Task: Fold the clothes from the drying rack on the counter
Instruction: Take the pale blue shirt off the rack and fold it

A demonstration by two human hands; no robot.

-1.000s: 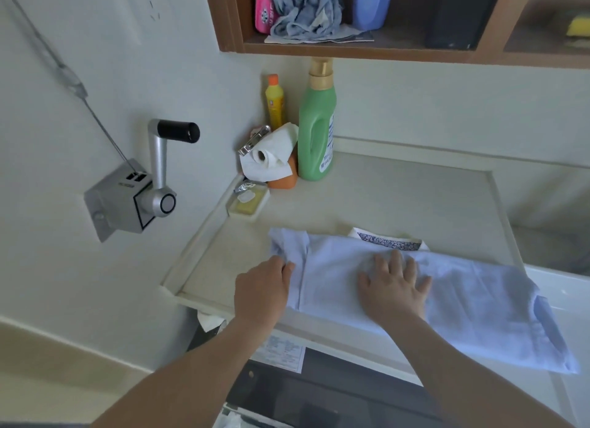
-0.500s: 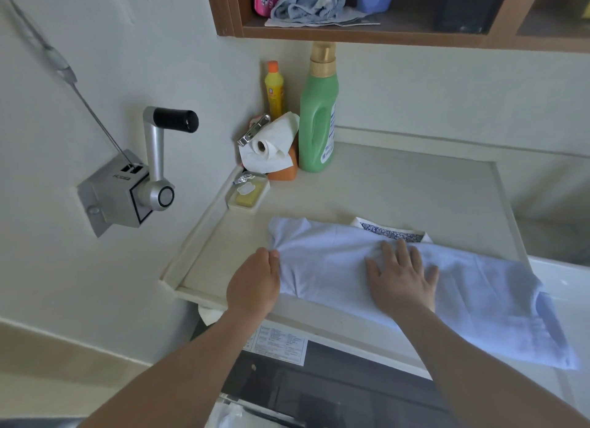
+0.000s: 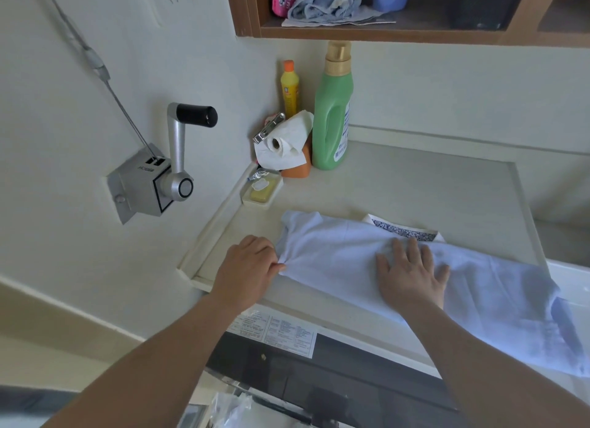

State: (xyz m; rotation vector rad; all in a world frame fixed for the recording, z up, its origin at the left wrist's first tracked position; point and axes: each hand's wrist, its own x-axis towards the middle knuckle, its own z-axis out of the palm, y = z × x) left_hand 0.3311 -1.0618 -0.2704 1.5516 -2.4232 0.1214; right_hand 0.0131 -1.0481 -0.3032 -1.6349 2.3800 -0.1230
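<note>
Though already done narrowing the shirt (image 3: 335, 252) into a long pale blue strip along the near side of the worktop (image 3: 415, 188), has yet to fold it crosswise. Looks, then, like the middle of the fold on this one piece.

Far left, on the wall and well apart from the cloth: a metal crank (image 3: 178, 159) with a black knob. Next along, gathered in the back corner of the worktop: a soap dish (image 3: 261, 189), a paper roll (image 3: 284, 143), a yellow bottle (image 3: 290, 89) and a tall green bottle (image 3: 332, 114), all clear of the shirt.

Then the left grip (image 3: 247, 268): narrow, pinching the near corner of the shirt's left end and puckering the cloth there. Further right, the right grip (image 3: 412, 274): wide, fingers straight and spread, palm down on the middle of the strip, closing round nothing, only pinning it flat. Just behind that hand, peeping out past the far edge: a white piece with a dark blue pattern (image 3: 402, 231); cannot tell whether part of the shirt or something separate. Far right: the shirt's other end, rumpled, reaching past the worktop's right rim.

Next, by the look of it: lift the pinched end and carry it rightward over the pinned middle. Calls for first drawing the end taut to clear the pucker, using the flat hand as the hinge line, keeping the edges square, then gathering in the overhanging right end to stop it sliding off.
</note>
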